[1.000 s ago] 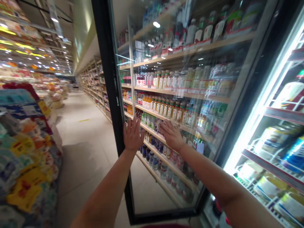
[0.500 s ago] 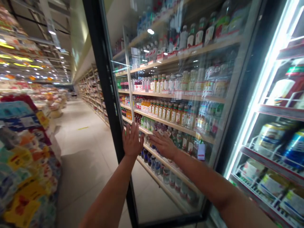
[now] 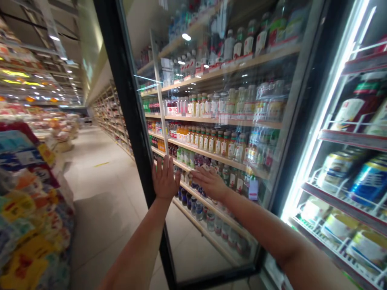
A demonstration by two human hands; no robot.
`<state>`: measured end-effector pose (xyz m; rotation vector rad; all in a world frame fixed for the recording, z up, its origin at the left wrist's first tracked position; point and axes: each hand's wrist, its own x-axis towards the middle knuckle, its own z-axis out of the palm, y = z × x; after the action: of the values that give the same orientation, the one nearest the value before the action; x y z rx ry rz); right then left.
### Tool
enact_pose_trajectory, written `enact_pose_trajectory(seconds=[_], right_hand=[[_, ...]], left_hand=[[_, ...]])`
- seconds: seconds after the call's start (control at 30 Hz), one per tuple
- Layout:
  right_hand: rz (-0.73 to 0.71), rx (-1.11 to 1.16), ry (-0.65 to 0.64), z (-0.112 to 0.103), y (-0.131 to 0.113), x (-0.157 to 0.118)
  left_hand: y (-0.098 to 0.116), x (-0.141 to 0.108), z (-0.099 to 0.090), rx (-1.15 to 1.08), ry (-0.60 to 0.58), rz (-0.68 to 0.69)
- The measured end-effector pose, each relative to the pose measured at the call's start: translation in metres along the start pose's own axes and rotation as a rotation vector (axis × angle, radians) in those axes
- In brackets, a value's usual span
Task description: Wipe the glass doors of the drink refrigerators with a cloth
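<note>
A tall glass cooler door [image 3: 205, 264] with a dark frame stands swung out in front of me. My left hand [image 3: 163, 178] lies spread near the frame's left upright, fingers pointing up. To its right my right hand [image 3: 210, 183] is held flat at the glass, its fingers stretched to the left. Neither hand grips anything. Whether the right palm touches the pane I cannot tell. Through or in the glass appear shelves with many bottles [image 3: 217, 141], partly covered by the right forearm.
At the right, the lit cooler [image 3: 314, 181] holds drinks on wire racks, among them blue cans [image 3: 370, 181]. A display of bagged goods [image 3: 30, 225] stands at the left. Between it and the door runs a tiled aisle [image 3: 105, 185] beside long wall shelves [image 3: 110, 114].
The view has shifted slightly, so the door frame's upper part and the cooler sit further left. Both hands keep nearly the same pose at the door.
</note>
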<state>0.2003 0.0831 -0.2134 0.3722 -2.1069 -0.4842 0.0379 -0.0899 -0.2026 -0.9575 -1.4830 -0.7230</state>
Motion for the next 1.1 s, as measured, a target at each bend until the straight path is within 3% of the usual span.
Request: enact_pose_trajectory(seconds=[0.13, 0.3, 0.5, 0.7, 0.83, 0.9, 1.03, 1.1], right_hand=[[0.127, -0.007, 0.003, -0.006, 0.003, -0.002], [-0.012, 0.028, -0.089, -0.012, 0.005, -0.018], [0.199, -0.075, 0.044, -0.017, 0.016, -0.018], [0.028, -0.027, -0.047, -0.025, 0.023, -0.025], [0.289, -0.090, 0.052, -0.037, 0.042, -0.019], [0.344, -0.098, 0.075, -0.036, 0.043, -0.026], [0.132, -0.031, -0.056, -0.030, 0.040, -0.054], [0.127, -0.041, -0.064, -0.033, 0.047, -0.064]], left_hand=[[-0.001, -0.001, 0.002, -0.036, -0.025, -0.026], [0.000, -0.002, 0.002, -0.024, -0.011, -0.020], [0.002, -0.003, 0.001, -0.062, -0.006, -0.038], [0.004, -0.001, 0.000, 0.027, 0.018, 0.017], [0.002, -0.002, 0.002, -0.026, -0.019, -0.018], [0.001, -0.003, 0.003, -0.029, -0.022, -0.015], [0.000, -0.002, 0.003, -0.007, 0.006, 0.009], [0.000, -0.001, 0.004, 0.006, 0.015, 0.021]])
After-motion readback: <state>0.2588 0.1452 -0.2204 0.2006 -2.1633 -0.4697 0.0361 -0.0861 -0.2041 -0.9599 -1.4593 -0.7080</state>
